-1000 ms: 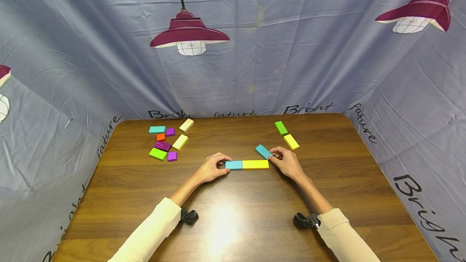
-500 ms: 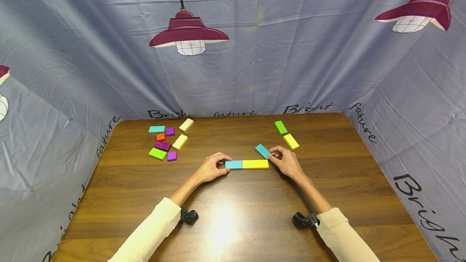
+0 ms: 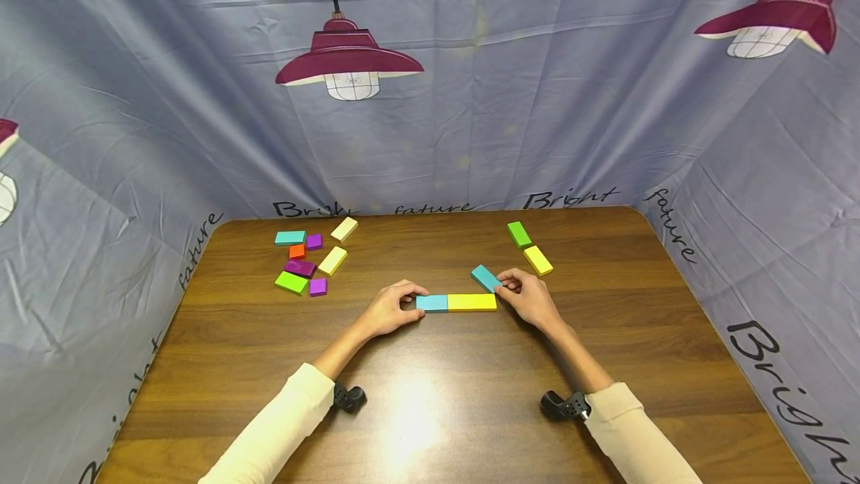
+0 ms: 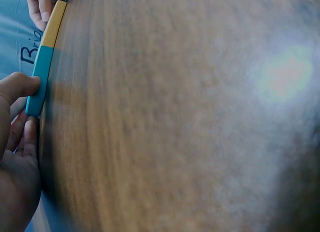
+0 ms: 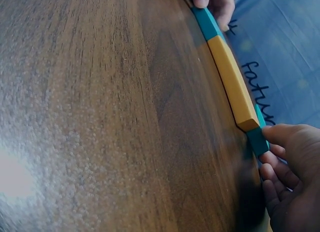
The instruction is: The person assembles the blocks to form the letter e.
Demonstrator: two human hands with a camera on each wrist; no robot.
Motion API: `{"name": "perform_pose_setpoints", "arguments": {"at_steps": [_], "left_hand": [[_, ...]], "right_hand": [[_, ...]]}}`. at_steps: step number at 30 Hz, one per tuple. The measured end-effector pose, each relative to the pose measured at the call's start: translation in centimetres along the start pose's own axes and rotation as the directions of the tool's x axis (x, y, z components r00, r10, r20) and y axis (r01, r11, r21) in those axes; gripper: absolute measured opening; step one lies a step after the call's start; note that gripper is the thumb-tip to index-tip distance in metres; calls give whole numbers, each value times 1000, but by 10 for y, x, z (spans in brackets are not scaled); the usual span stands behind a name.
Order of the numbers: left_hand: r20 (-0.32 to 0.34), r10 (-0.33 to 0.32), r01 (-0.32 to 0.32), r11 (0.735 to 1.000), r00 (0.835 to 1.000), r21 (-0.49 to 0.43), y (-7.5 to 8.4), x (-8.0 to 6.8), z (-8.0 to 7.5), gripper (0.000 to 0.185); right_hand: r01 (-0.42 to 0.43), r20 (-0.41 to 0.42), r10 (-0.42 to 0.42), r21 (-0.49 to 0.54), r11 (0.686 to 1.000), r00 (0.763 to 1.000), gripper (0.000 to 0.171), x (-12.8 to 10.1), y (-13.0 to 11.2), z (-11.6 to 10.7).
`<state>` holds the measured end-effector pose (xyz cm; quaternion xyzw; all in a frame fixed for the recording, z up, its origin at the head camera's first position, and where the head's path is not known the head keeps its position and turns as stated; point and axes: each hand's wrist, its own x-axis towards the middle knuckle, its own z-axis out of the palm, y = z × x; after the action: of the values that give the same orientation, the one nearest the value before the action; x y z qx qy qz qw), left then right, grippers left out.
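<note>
Blue blocks [image 3: 433,304], partly hidden, are pinched separately by left fingers [image 3: 415,290] and right fingers [image 3: 513,274]

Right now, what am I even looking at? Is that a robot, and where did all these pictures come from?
No robot here! You see a person's bare left hand and right hand. The big picture comes from a camera on the person's head, looking forward and down. The two smaller ones come from the black wrist cameras, each watching one hand up close.

On the brown table are colourful blocks. The left hand holds a blue block, which sits end to end with a yellow block. The right hand pinches a slanted blue block near the yellow one's right end.

Farther off, a bunch of small blocks lies on the left, and a green block and another yellow one on the right.
</note>
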<state>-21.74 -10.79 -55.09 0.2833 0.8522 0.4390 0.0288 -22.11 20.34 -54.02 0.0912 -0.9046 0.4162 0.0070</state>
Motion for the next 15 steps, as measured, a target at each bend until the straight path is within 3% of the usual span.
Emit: {"name": "perform_pose_setpoints", "arguments": {"at_steps": [8,15], "left_hand": [[5,-7,7,1000,1000,0,0,0,0,32],[-1,1,-1,1000,1000,13,-1,0,1,32]], "right_hand": [[-1,-6,1,8,1000,1000,23,0,0,0],[36,-90,-32,40,999,995,25,-1,3,-8]]}}
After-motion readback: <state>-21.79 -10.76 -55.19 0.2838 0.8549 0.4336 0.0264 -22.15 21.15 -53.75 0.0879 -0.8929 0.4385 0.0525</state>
